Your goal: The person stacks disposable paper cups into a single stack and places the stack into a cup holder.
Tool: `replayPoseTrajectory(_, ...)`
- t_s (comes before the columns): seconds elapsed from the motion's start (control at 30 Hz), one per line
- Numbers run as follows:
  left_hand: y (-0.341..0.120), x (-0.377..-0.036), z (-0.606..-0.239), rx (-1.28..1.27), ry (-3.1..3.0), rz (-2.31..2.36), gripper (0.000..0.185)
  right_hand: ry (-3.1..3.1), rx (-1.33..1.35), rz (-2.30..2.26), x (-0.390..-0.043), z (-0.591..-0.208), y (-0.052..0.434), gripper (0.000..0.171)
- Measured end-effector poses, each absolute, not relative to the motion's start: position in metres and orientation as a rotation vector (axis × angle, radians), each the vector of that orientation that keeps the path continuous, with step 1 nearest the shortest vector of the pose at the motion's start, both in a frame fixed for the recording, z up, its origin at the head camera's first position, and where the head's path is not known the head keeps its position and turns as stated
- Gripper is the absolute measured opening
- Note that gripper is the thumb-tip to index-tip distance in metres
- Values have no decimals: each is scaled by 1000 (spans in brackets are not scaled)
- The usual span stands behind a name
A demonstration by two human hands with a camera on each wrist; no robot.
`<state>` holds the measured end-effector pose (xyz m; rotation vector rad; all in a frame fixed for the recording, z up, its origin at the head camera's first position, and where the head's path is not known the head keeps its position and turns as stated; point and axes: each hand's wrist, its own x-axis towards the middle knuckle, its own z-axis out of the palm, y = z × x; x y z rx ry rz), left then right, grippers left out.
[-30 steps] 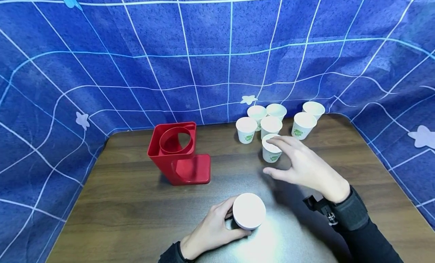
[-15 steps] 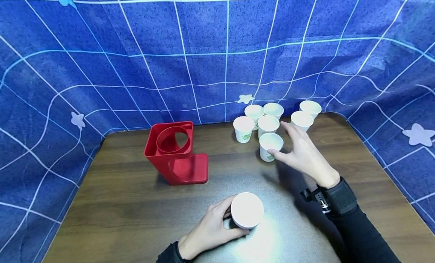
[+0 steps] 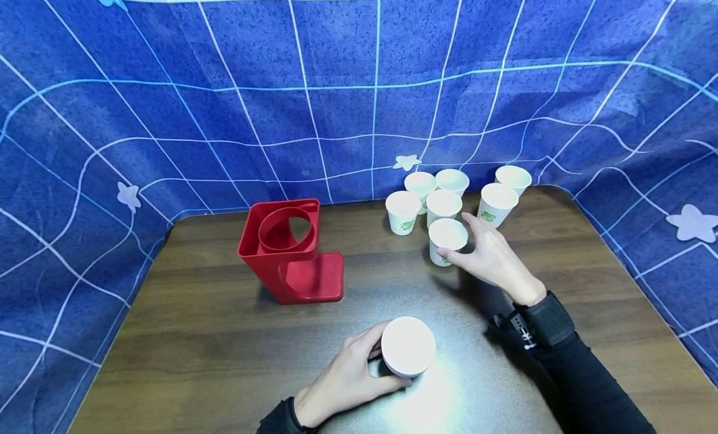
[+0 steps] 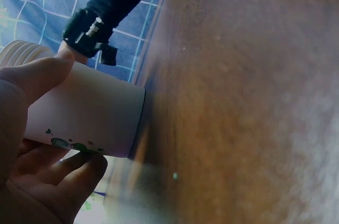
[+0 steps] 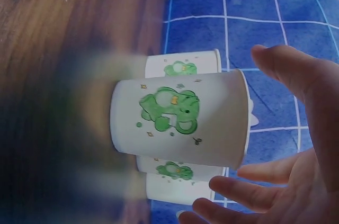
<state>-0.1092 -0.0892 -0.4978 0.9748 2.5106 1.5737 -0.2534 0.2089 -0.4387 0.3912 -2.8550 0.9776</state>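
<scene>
The cups [image 5: 172,115] look like paper, smooth and rather matt. The red stand [image 3: 314,278] appears to be plastic, smooth with a soft shine. The table [image 3: 196,353] shows wood grain and reflects light in one glossy patch. The curtain [image 3: 342,60] is cloth, slightly creased. The sleeve [image 3: 586,381] is matt cloth.

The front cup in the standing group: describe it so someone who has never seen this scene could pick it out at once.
On the table, find the red holder, then look right to the upright white cups by the blue cloth. The front cup stands nearest the viewer among these, and it alone is overlapped by the thumb of the right hand.
</scene>
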Motion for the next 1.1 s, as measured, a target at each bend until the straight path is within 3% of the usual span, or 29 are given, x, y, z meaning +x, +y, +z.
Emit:
replayPoseTrajectory(0.43,-90,-109,-497,917,2486,1576,76,-2753,501,1035,-258,-447,211,64)
replayPoseTrajectory(0.8,-90,-108,-497,908,2490,1577,75,-2745,544,1036,-252,-441,206,60)
replayPoseTrajectory(1.1,-90,-108,-496,882,2477,1573,76,-2709,619,1017,-238,-423,199,67)
